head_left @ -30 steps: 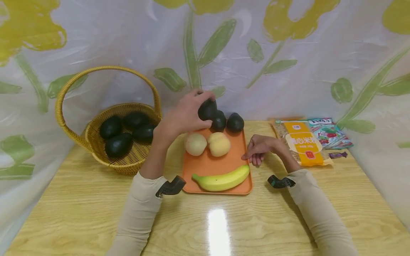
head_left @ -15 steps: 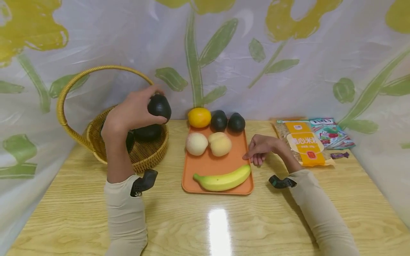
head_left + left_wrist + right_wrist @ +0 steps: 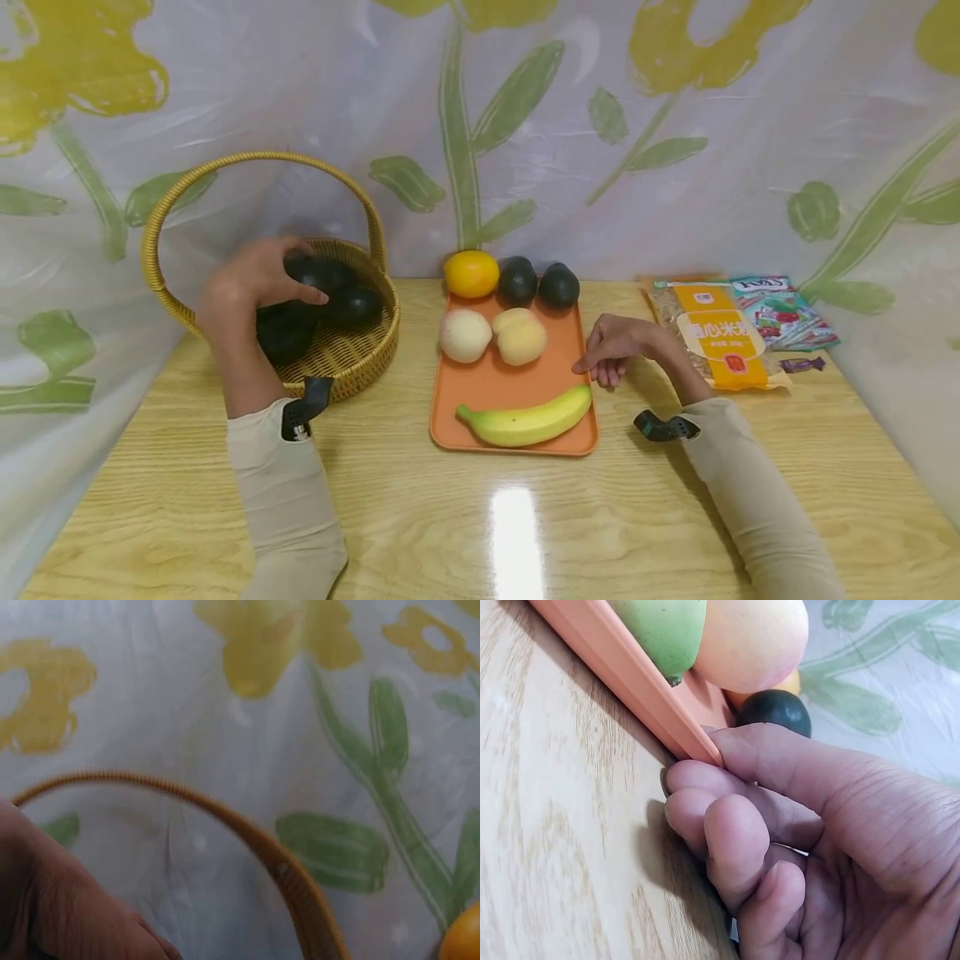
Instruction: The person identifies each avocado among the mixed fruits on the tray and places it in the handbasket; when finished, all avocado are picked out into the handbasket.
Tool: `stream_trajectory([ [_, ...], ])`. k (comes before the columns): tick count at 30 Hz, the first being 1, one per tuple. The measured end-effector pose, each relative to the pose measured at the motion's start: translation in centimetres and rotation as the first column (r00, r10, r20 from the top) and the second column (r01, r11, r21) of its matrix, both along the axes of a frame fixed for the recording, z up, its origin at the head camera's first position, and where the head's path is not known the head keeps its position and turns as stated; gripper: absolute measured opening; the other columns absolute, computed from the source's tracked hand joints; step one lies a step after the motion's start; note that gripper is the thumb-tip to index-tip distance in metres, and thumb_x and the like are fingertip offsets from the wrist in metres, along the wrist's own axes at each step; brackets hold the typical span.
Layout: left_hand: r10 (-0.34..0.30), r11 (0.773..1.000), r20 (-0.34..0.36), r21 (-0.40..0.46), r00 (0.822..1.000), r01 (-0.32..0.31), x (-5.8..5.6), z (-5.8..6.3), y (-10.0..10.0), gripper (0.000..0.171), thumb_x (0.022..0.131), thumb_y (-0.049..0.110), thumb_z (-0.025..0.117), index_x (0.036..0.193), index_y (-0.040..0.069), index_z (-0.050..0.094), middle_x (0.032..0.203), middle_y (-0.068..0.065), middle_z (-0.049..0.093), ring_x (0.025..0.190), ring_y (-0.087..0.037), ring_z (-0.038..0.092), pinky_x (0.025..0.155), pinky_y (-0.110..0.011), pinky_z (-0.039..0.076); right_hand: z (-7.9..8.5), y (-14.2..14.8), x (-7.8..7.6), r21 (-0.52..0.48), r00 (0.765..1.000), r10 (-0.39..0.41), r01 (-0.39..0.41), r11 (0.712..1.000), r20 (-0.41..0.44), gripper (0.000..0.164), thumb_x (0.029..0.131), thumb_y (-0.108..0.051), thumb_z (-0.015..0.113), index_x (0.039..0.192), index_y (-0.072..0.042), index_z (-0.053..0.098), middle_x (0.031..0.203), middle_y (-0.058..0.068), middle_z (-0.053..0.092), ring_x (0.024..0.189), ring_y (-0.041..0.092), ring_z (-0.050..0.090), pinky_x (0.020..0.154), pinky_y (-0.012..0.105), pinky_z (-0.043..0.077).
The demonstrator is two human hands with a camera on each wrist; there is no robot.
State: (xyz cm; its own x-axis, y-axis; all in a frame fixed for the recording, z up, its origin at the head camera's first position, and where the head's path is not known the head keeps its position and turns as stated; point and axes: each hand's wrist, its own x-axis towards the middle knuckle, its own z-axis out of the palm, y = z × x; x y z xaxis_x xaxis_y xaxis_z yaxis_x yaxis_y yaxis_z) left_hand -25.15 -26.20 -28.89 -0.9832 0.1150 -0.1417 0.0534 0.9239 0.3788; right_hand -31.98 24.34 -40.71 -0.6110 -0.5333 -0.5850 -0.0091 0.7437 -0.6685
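My left hand (image 3: pixel 251 279) is inside the wicker basket (image 3: pixel 360 367), holding a dark avocado (image 3: pixel 306 267) between thumb and fingers. Several other avocados (image 3: pixel 352 308) lie around it, partly hidden by the hand. In the left wrist view only part of the left hand (image 3: pixel 67 907) and the basket handle (image 3: pixel 217 814) show. My right hand (image 3: pixel 618 346) pinches the right rim of the orange tray (image 3: pixel 480 387); its thumb lies over the rim (image 3: pixel 656 709) and the index finger under it. On the tray are a banana (image 3: pixel 528 419), two peaches (image 3: pixel 465 336), a yellow-orange fruit (image 3: pixel 471 274) and two avocados (image 3: pixel 517 282).
Right of the tray lie a yellow-labelled food packet (image 3: pixel 716 333), a teal snack bag (image 3: pixel 780 312) and a small purple-wrapped candy (image 3: pixel 802 364). A flowered curtain (image 3: pixel 525 167) hangs behind the wooden table (image 3: pixel 405 517). The basket's tall handle (image 3: pixel 262 156) arches above the left hand.
From above the tray's back left, my left hand has moved left and down into the basket with the avocado. The yellow-orange fruit has come into sight. My right hand stays at the tray rim.
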Motion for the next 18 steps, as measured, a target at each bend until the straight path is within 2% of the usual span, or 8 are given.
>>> stream_trajectory([
  [4,0.019,1.0,0.047,-0.011,0.999,-0.018,-0.8,-1.3,-1.0,0.081,0.088,0.033,0.082,0.149,-0.004,0.044,0.15,-0.034,0.044,0.135,-0.054,0.043,0.111,-0.068,0.04,0.0,0.1,-0.1,0.006,1.0,-0.007,0.007,1.0,0.004,0.034,0.093,-0.029,0.079,0.074,-0.001,0.079,0.06,0.004,0.074,0.05,0.01,0.069,0.049,0.02,0.051],
  [9,0.056,0.998,0.081,-0.003,0.995,-0.056,-1.5,-2.5,-2.0,0.084,0.093,0.032,0.078,0.158,0.0,0.036,0.16,-0.035,0.033,0.143,-0.057,0.035,0.116,-0.069,0.035,-0.3,0.0,-0.3,0.005,1.0,-0.01,0.01,1.0,0.007,0.034,0.093,-0.03,0.08,0.074,-0.001,0.079,0.06,0.004,0.074,0.049,0.011,0.068,0.049,0.021,0.05],
  [15,0.041,0.998,0.128,-0.05,0.991,-0.035,-1.8,-3.1,-2.8,0.093,0.096,0.041,0.074,0.164,0.0,0.024,0.162,-0.039,0.025,0.146,-0.06,0.028,0.119,-0.07,0.031,0.1,-0.1,-0.1,0.01,1.0,-0.001,0.001,1.0,0.003,0.034,0.093,-0.03,0.079,0.074,-0.002,0.079,0.059,0.003,0.073,0.049,0.01,0.068,0.048,0.02,0.051],
  [18,0.059,0.998,0.133,-0.036,0.989,-0.055,-1.7,-3.1,-2.7,0.093,0.099,0.045,0.069,0.165,0.002,0.02,0.162,-0.041,0.023,0.147,-0.061,0.025,0.12,-0.071,0.029,0.2,-0.1,0.0,0.008,1.0,-0.006,0.006,1.0,0.007,0.033,0.094,-0.028,0.079,0.073,-0.002,0.08,0.059,0.003,0.073,0.049,0.01,0.068,0.048,0.02,0.05],
])
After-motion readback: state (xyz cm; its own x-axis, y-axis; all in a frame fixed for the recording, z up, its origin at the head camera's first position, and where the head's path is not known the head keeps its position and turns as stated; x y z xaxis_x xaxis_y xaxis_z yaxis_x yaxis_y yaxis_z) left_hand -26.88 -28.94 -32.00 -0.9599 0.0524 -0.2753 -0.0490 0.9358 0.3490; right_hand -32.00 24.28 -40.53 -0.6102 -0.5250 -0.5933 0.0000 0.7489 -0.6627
